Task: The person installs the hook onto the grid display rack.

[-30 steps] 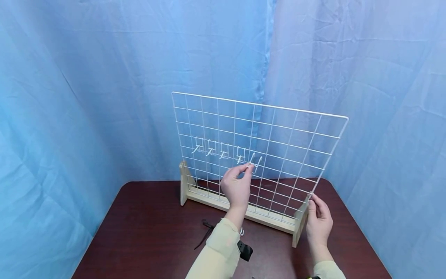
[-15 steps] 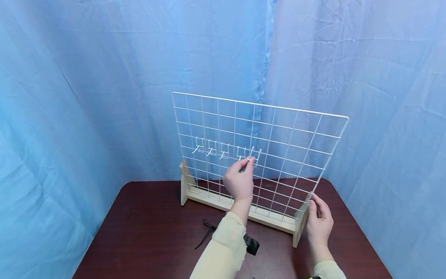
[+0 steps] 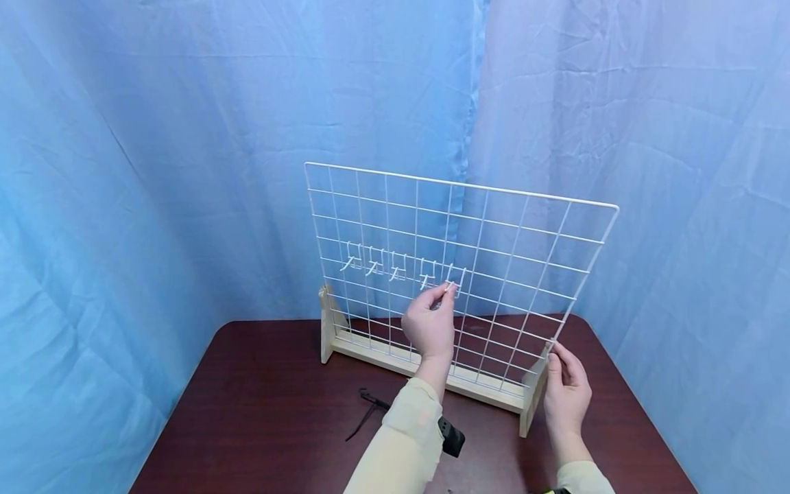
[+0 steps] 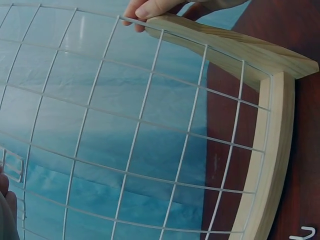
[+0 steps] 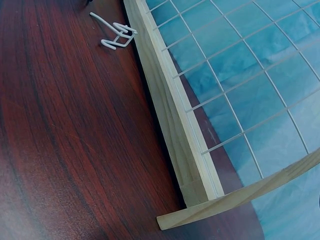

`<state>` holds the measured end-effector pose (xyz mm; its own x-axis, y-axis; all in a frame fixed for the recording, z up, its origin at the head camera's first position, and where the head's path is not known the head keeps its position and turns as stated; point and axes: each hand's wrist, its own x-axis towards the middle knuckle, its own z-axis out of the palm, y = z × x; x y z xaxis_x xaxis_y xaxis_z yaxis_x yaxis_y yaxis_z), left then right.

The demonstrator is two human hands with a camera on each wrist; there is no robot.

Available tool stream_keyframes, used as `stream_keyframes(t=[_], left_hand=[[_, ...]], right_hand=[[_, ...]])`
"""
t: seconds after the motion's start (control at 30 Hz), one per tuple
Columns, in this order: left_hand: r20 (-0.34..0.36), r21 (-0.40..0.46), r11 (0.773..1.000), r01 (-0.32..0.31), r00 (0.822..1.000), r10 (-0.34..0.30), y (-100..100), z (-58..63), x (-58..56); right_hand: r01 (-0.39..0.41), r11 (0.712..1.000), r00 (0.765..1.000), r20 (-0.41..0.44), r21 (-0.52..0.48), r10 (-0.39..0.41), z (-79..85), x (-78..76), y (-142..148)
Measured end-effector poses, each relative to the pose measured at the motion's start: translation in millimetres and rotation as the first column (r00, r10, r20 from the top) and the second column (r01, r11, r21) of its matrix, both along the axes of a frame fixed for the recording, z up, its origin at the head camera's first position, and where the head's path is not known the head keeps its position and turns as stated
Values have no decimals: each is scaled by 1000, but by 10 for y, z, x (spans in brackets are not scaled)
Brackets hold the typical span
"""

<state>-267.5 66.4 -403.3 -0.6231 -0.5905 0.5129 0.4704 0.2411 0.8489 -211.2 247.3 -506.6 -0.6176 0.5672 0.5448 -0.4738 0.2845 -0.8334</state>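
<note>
A white wire grid panel [image 3: 494, 233] stands in a pale wooden base [image 3: 481, 390]. My left hand [image 3: 428, 326] pinches a white wire hook [image 3: 457, 285] between thumb and fingertips, its two upper prongs up at a horizontal wire of the grid. To its left, several like hooks [image 3: 373, 266] hang in a row. My right hand [image 3: 566, 394] holds the grid's right edge where it meets the top of the wooden side support [image 3: 534, 398]. In the left wrist view, left fingertips [image 4: 7, 200] show at the left edge beside the hook's frame [image 4: 12, 165]; the right hand [image 4: 155, 7] is at the top.
A loose white hook [image 5: 119, 35] lies on the dark red table [image 5: 65, 125] before the base, hidden by the left forearm in the head view. A black strap [image 3: 369, 412] lies left of that forearm. Blue curtains [image 3: 247, 137] surround the table.
My left hand has moved a little right and up with the hook, then dipped slightly as its prongs came to the grid wire. The right hand keeps its place.
</note>
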Motion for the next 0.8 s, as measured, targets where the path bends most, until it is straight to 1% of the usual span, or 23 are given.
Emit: stream_keyframes(t=[0.13,0.27,0.37,0.6,0.7,0.8], left_hand=[[40,-17,1000,24,999,-23,-6,-62,-6],[78,-33,997,63,995,-60,-17,-120,0],[95,-42,995,86,992,-82,-32,-177,11],[120,-36,994,102,988,-97,-87,-380,28],[148,-34,993,110,984,-103,-118,-473,34],[181,-57,991,117,978,-105,-152,-578,49]], right_hand=[[-7,1000,1000,-13,4,7,-1,-5,5],[-9,1000,1000,-19,5,9,1,-6,4],[-8,1000,1000,-25,7,8,5,-6,1],[-11,1000,999,-39,-5,11,9,0,-8],[-5,1000,999,-37,-9,5,9,6,-14],[-6,1000,999,-38,-14,5,10,9,-14]])
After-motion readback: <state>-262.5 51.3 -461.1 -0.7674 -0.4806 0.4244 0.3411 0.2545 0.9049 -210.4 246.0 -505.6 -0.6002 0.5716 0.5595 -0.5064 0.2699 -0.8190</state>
